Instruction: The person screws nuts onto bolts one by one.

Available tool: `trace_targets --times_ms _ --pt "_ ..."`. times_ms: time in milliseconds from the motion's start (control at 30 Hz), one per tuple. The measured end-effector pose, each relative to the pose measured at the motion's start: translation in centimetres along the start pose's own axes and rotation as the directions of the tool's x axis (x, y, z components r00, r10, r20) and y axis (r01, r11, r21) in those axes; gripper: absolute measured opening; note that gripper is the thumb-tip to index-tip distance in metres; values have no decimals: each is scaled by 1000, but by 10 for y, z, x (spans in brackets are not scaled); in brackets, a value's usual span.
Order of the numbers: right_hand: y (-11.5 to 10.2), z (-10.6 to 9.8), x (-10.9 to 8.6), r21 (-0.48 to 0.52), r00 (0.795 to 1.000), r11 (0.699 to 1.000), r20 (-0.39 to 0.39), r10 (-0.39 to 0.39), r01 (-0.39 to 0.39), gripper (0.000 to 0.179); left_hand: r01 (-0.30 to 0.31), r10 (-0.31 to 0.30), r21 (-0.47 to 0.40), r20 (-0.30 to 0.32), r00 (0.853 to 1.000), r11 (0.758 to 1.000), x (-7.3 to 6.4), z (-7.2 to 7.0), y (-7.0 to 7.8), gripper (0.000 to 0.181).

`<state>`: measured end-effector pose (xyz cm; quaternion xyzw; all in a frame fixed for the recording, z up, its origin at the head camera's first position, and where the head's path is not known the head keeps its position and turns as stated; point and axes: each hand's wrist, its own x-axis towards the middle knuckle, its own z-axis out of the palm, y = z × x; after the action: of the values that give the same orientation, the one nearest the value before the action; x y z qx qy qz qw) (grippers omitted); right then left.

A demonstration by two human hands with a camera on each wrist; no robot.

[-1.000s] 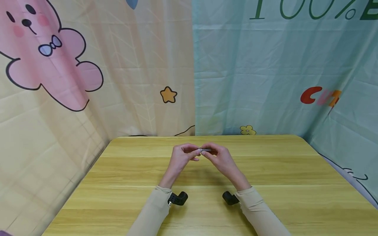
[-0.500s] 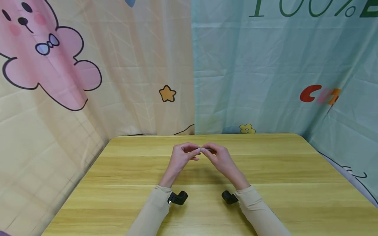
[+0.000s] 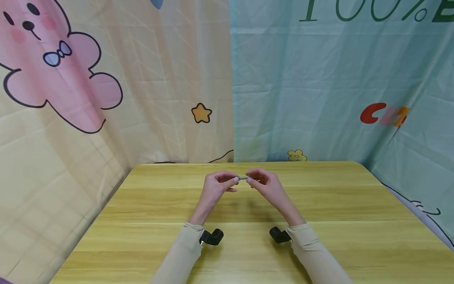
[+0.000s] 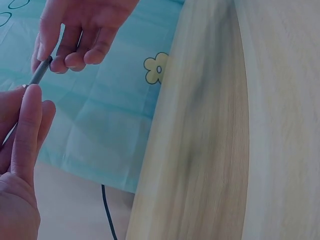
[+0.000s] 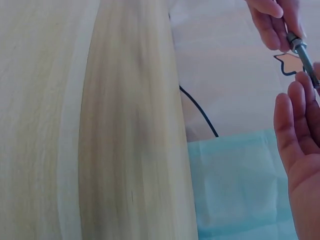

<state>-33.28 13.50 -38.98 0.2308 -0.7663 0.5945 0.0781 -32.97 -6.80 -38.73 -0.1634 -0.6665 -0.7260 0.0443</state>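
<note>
A small silver bolt (image 3: 243,178) spans the gap between the two hands, held above the far half of the table. My left hand (image 3: 214,187) pinches one end between thumb and fingers. Close to those fingertips, a nut (image 5: 298,46) sits on the bolt in the right wrist view. My right hand (image 3: 269,188) has its thumb and index finger at the other end, which they partly cover. In the left wrist view the threaded shank (image 4: 40,72) shows between the hands, while the right hand's other fingers (image 4: 95,52) curl loosely apart from it.
Below the hands lies a wood-grain table (image 3: 159,244). Printed curtains, one beige (image 3: 159,98) and one teal (image 3: 301,90), hang behind its far edge. Each wrist carries a black camera mount, the left one (image 3: 211,237) and the right one (image 3: 279,235).
The right hand has drawn a little to the right and the left slightly left. More of the bolt's shank now shows between the fingertips.
</note>
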Motion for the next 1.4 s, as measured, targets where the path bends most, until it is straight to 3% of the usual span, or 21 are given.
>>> trace_targets --times_ms 267,433,667,767,933,1167,1400 --pt "-2 -1 2 65 999 997 -17 30 -29 20 1 -1 28 8 1000 1000 1 -3 1 16" --pt "-3 1 -2 123 998 991 -17 62 -59 22 31 -32 33 16 999 999 -2 -3 3 18" --pt "8 12 -2 147 987 979 -46 152 -143 21 43 -41 92 -22 999 995 -2 -4 -10 14" --pt "12 16 -2 119 982 977 -39 182 -176 17 85 -84 132 -19 996 988 -2 -6 -16 12" --pt "23 22 0 56 972 970 -7 236 -235 15 186 -185 130 -18 983 974 -2 -8 -26 13" --pt "29 21 8 -15 959 960 34 282 -281 14 240 -241 81 -6 971 967 4 -10 -35 17" --pt "36 21 13 -83 937 937 49 345 -340 13 347 -343 137 -47 938 928 11 -10 -39 12"
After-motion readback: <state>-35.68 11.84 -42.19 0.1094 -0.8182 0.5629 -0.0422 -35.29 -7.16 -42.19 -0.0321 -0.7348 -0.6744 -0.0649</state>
